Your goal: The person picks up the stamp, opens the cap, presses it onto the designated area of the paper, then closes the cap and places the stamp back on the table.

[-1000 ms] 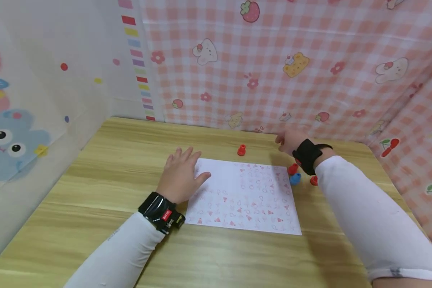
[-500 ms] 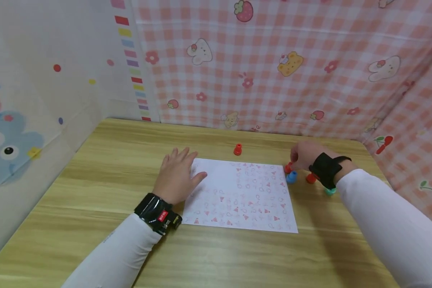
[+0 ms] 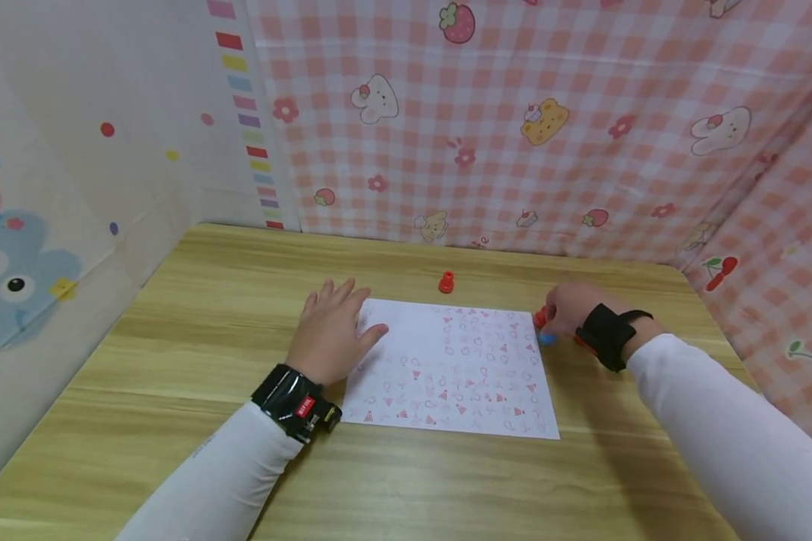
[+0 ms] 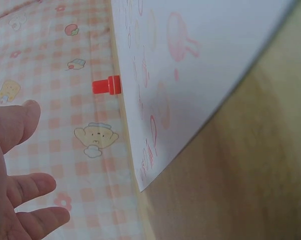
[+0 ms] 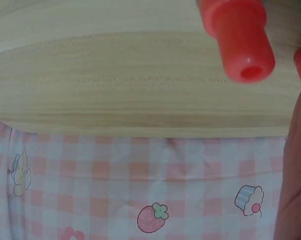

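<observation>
My left hand lies with spread fingers over the left edge of a white paper printed with rows of small stamped figures. In the left wrist view its fingers hold nothing. At the paper's right edge my right hand has curled fingers at the top of a blue toy stamp, covering its upper part. A red stamp stands just behind the blue one, partly covered by the fingers. Another red stamp shows partly under the right wrist; in the right wrist view a red stamp appears large.
One more red stamp stands upright behind the paper. The wooden table meets a pink checked cloth at the back and right, and a white patterned cloth at the left.
My right hand has come from behind the stamps towards me, past the red one and down to the blue one. A green stamp seen earlier is now hidden. The left hand stays put.
</observation>
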The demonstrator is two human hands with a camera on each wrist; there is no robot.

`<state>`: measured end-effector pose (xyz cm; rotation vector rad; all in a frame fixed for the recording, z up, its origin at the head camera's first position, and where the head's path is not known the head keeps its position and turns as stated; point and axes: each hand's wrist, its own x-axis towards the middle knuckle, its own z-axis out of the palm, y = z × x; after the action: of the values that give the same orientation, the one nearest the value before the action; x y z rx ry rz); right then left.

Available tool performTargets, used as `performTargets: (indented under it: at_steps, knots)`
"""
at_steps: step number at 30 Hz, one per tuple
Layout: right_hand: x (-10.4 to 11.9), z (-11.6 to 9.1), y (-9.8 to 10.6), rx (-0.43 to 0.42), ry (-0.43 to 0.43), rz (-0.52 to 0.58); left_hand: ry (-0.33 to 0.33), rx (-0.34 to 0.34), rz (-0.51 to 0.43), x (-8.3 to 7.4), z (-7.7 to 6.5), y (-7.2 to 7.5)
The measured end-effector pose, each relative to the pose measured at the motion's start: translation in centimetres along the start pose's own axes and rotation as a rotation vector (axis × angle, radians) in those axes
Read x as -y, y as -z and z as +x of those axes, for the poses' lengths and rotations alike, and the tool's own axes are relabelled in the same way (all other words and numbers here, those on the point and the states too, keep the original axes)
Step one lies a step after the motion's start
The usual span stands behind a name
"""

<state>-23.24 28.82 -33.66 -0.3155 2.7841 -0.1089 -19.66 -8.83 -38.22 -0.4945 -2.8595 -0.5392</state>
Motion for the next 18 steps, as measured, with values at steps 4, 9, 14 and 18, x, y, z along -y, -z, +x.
performTargets:
  at_steps: [4,9,14,18]
  knots:
    - [0.2,-0.2,-0.1,0.002,0.022,-0.013,0.003,0.008,0.000,0.0,0.0,0.1]
    - [1.2,-0.8,0.8,-0.015,0.032,0.055,0.019,0.015,-0.011,-0.2,-0.1,0.1]
    - [3.0,-1.1,1.4,-0.059,0.037,0.187,0.029,0.016,-0.055,-0.5,-0.1,-0.2]
    - [5.0,-0.8,0.9,-0.120,0.087,0.338,0.022,0.016,-0.122,-0.8,-0.1,-0.5]
